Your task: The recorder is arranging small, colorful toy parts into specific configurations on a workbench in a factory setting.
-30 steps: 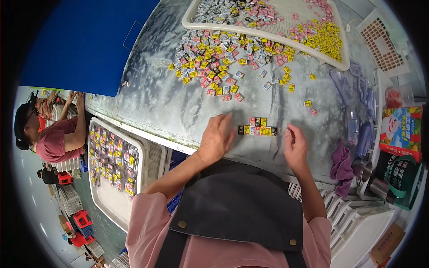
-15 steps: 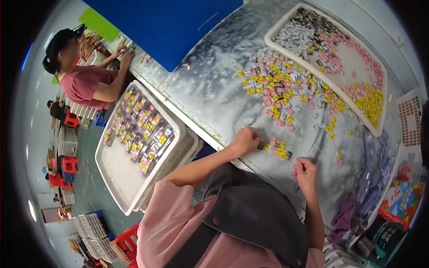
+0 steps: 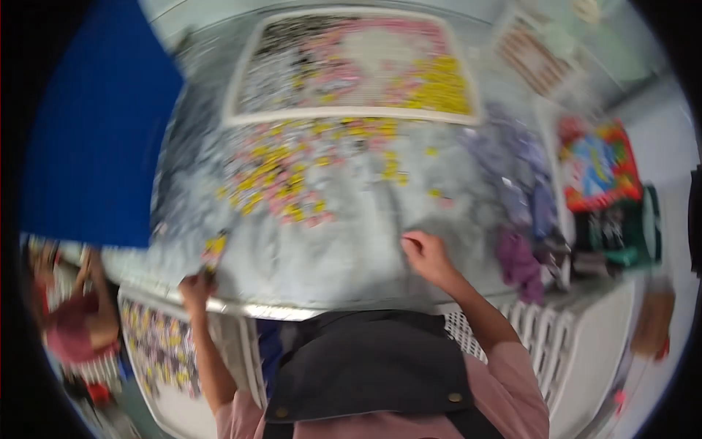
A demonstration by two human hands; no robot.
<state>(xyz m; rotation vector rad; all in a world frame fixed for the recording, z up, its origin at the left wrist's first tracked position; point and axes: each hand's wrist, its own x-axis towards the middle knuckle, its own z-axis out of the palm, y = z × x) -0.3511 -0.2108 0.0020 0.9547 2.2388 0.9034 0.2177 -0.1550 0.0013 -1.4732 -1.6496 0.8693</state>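
My left hand [image 3: 196,290] is at the table's front edge, its fingers closed on the near end of a narrow packet [image 3: 214,251] of small yellow, pink and black pieces. The packet points away from me. My right hand [image 3: 428,257] is over the tabletop further right, fingers curled together; whether anything is in them is hidden by blur. Beyond both hands spreads a loose heap of small pieces [image 3: 281,175] in yellow, pink, white and black. A white tray [image 3: 351,115] behind the heap holds more of them, roughly grouped by colour.
Below the table at left, a white tray [image 3: 156,411] holds several similar packets. A blue panel [image 3: 95,124] stands at the left. Clear plastic bags [image 3: 515,164], a purple cloth [image 3: 519,262] and a colourful package [image 3: 599,164] lie at right. A co-worker [image 3: 77,322] sits at far left.
My view has swung round to face the table squarely. My left hand has moved left with the packet, away from my right hand. The hands are now far apart.
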